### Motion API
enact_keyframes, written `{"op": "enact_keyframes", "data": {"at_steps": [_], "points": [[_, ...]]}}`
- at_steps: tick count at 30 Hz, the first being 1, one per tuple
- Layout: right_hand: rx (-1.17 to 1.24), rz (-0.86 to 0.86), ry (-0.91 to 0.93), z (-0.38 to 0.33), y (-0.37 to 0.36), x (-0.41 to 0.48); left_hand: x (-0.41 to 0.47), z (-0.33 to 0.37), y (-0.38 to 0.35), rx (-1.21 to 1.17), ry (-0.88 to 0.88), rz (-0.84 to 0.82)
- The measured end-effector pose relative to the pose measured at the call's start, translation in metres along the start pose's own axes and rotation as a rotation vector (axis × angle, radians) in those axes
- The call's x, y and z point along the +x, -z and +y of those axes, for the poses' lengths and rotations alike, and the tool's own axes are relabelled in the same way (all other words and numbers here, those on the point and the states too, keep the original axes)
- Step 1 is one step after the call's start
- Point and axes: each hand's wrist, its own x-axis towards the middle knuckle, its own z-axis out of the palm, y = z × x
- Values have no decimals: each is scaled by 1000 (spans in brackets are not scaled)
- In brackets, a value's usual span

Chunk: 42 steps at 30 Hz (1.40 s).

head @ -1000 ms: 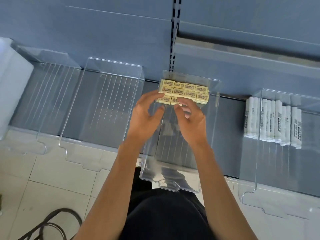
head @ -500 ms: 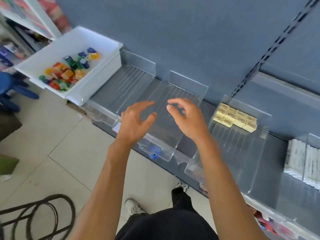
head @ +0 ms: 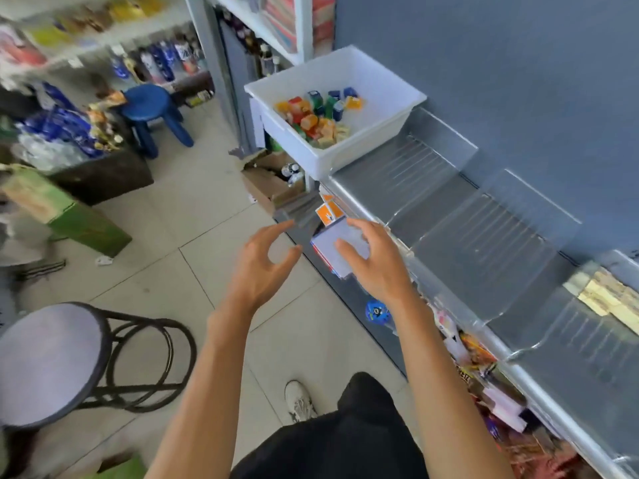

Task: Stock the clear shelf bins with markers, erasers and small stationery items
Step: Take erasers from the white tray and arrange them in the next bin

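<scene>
A white tub [head: 397, 122] on the left end of the grey shelf holds several small colourful stationery items [head: 316, 115]. To its right lie two empty clear bins, one nearer the tub [head: 439, 157] and one further right [head: 539, 223]. A third clear bin [head: 587, 326] at the right edge holds yellow erasers [head: 612, 299]. My left hand [head: 262, 267] and my right hand [head: 377, 264] hover in front of the shelf edge, fingers spread, holding nothing. Both are well below the tub.
A round black stool [head: 48, 361] stands at lower left and a blue stool [head: 152, 112] further back. A cardboard box [head: 266, 181] sits on the floor under the tub. Packaged goods [head: 484, 368] fill the lower shelf. Cluttered shop shelves stand at the far left.
The view has swung left from the eraser bin towards the white tub. Both hands left the erasers and moved left, empty, across the empty bins.
</scene>
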Motion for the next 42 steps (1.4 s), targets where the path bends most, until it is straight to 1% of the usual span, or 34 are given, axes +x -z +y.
{"op": "enact_keyframes", "data": {"at_steps": [3, 6, 10, 14, 18, 23, 25, 29, 33, 36, 39, 42], "points": [[23, -38, 32, -20, -16, 20, 7, -7, 22, -10, -8, 34], [35, -80, 31, -34, -31, 43, 23, -14, 39, 11, -7, 28], [61, -50, 29, -40, -45, 79, 60, -22, 53, 72, -3, 6], [105, -5, 11, -42, -51, 129, 119, -23, 61, 121, -51, -37], [157, 42, -27, -48, -44, 188, 185, -8, 68, 160, -104, -88], [223, 107, -34, -54, -29, 266, 271, 10, 73, 142, -170, -103], [219, 109, -91, -49, -26, 282, 289, 14, 67, 174, -181, -141], [197, 140, -149, -42, -23, 313, 331, 21, 56, 131, -211, -224], [155, 184, -227, -35, -18, 340, 378, 24, 41, 81, -320, -317], [38, 242, -345, -21, -20, 360, 417, 15, 17, 91, -331, -391], [-53, 352, -435, -16, -23, 382, 459, 6, -7, 143, -341, -448], [17, 396, -575, -19, -34, 393, 489, -2, -20, 206, -333, -581]]}}
